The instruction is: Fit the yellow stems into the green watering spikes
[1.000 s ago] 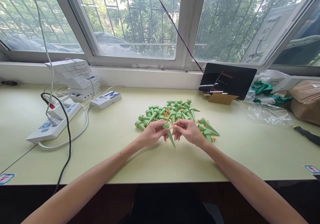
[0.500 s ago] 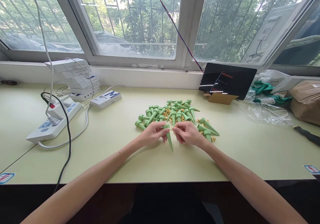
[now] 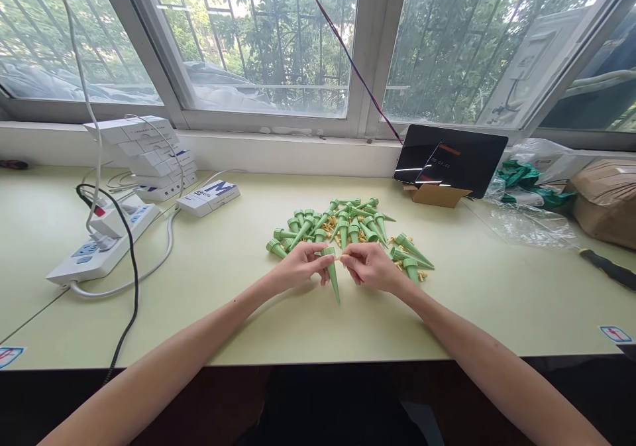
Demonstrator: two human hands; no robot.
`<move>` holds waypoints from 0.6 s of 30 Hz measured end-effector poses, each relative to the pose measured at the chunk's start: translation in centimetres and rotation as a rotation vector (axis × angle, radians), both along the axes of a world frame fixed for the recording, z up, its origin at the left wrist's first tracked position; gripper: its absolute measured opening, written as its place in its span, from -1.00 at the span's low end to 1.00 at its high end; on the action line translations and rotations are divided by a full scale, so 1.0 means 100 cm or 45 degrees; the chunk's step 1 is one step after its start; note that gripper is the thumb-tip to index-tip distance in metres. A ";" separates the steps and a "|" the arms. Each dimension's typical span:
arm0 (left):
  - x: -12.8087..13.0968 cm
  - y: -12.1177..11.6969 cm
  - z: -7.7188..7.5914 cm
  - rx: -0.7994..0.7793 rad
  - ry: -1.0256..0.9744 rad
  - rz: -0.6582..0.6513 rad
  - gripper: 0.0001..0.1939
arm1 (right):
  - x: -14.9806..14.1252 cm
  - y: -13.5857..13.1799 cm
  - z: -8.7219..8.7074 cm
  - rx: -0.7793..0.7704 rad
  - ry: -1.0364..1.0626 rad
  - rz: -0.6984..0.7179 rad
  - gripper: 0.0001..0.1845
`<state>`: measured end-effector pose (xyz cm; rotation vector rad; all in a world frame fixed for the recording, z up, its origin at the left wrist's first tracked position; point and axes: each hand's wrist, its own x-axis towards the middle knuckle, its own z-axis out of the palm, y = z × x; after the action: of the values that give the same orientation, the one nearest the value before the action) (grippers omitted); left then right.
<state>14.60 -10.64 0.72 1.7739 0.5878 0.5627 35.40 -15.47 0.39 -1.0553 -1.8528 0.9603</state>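
Green conical plastic spike [image 3: 334,281] gripped by left hand [image 3: 301,265]
Right hand [image 3: 370,266], beside it, pinches a tiny yellowish piece [image 3: 338,257] (mostly hidden).

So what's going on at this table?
Someone's left hand holds a green spike, tip pointing down. The right hand pinches what looks like a small yellowish piece beside the spike's cap. More green spikes and yellow pieces lie loose on the table, beyond and right of the hands.

The left hand [image 3: 303,265] holds 1 green spike [image 3: 333,280], point downward. The right hand [image 3: 370,267] pinches a small yellowish piece [image 3: 338,257] beside its cap [image 3: 328,252].
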 end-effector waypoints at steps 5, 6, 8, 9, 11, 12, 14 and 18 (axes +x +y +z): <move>0.001 0.001 -0.002 0.030 -0.009 0.004 -0.69 | 0.000 0.001 0.002 -0.210 0.082 0.043 -0.63; 0.001 0.001 -0.003 0.039 -0.007 0.007 -0.69 | 0.001 0.001 0.002 -0.241 0.090 0.047 -0.63; 0.001 0.001 -0.003 0.044 -0.007 0.005 -0.70 | 0.001 0.001 0.002 -0.264 0.097 0.050 -0.63; 0.001 0.001 -0.003 0.041 -0.010 0.003 -0.70 | 0.001 0.001 0.001 -0.253 0.093 0.050 -0.64; 0.001 0.001 -0.003 0.033 -0.015 0.002 -0.69 | 0.001 0.002 0.000 -0.200 0.072 0.044 -0.64; 0.001 0.001 -0.002 0.028 -0.015 0.003 -0.69 | 0.001 0.001 0.000 -0.159 0.056 0.036 -0.64; 0.000 0.001 -0.002 0.015 -0.015 0.003 -0.69 | 0.000 0.001 -0.001 -0.061 0.016 0.009 -0.63; 0.000 0.001 -0.002 -0.019 -0.033 -0.010 -0.69 | -0.001 -0.001 0.001 0.051 -0.048 -0.038 -0.61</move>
<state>14.61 -10.50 0.49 1.7515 0.5656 0.5736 35.34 -15.53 0.44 -1.0805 -1.8740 0.8887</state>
